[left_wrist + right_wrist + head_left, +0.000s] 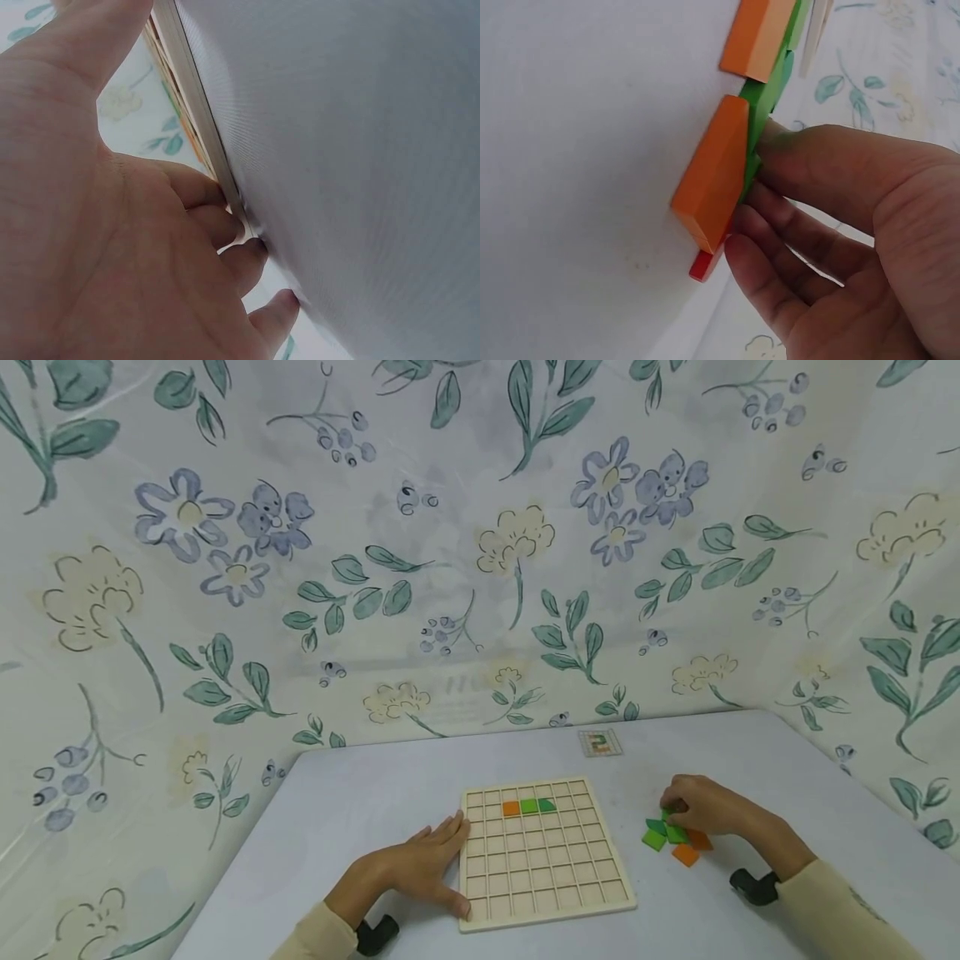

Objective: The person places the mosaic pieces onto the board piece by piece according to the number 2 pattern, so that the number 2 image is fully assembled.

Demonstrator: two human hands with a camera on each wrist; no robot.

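A light wooden grid board (540, 860) lies on the table, with an orange square (511, 809), a green square (528, 806) and a darker green rounded piece (547, 805) in a row near its far edge. Along the board's left side rests my left hand (427, 864), fingers and thumb spread; the left wrist view shows fingertips against the board edge (196, 97). My right hand (701, 806) is at a small pile right of the board, thumb and fingers pinching a green piece (753, 171). Beside it lie orange pieces (714, 172) and a red piece (702, 265).
A small clear gridded card or tray (600, 742) with a coloured pattern lies behind the board, near the table's far edge. Flowered fabric (450, 568) rises behind the white table (360, 793). Loose green and orange pieces (686, 855) lie near my right hand.
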